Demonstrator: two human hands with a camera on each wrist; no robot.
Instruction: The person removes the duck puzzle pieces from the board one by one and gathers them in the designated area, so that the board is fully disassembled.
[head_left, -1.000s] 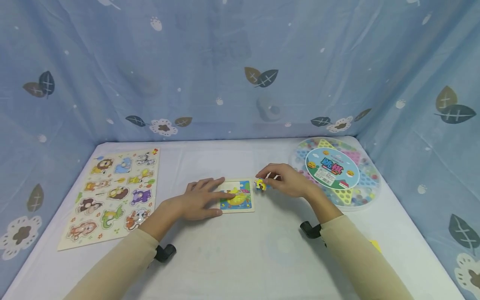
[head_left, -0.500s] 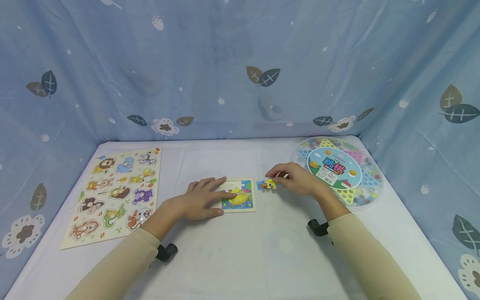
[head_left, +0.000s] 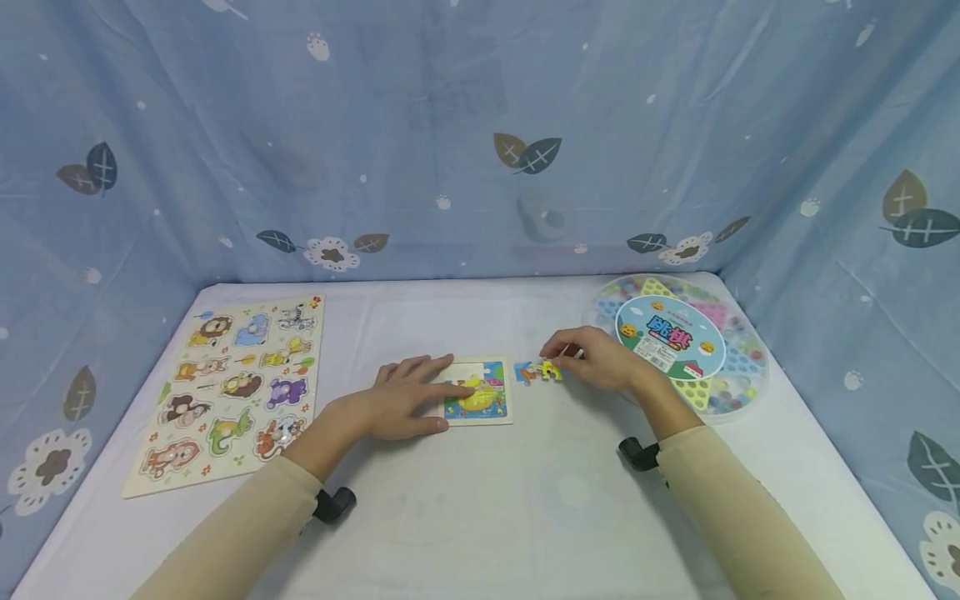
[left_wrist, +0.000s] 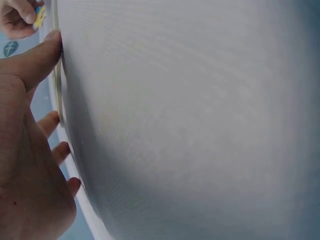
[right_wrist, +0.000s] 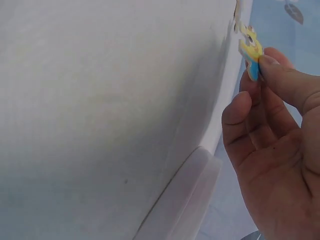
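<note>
In the head view, a small jigsaw puzzle (head_left: 495,406) in a pale wooden frame shows a yellow duck picture, with a blank white area at its upper left. My left hand (head_left: 405,402) lies across its left side, fingers fairly straight; the index fingertip touches the yellow part. Right of the frame, my right hand (head_left: 596,358) pinches a yellow and blue puzzle piece (right_wrist: 252,49) between thumb and fingers, tilted up in the right wrist view. Just left of it, another puzzle piece (head_left: 524,372), blue and orange, lies on the table.
A wooden animal peg puzzle board (head_left: 225,392) lies at the left. At the back right is a round, clear-cased Chinese checkers set (head_left: 670,333), close to my right forearm. Blue patterned curtain (head_left: 450,167) stands behind the white table (head_left: 465,517) and at both sides.
My right hand has shifted a little to the right with the yellow piece, away from the frame. The blue and orange piece has come into sight beside it. My left hand stays in place.
</note>
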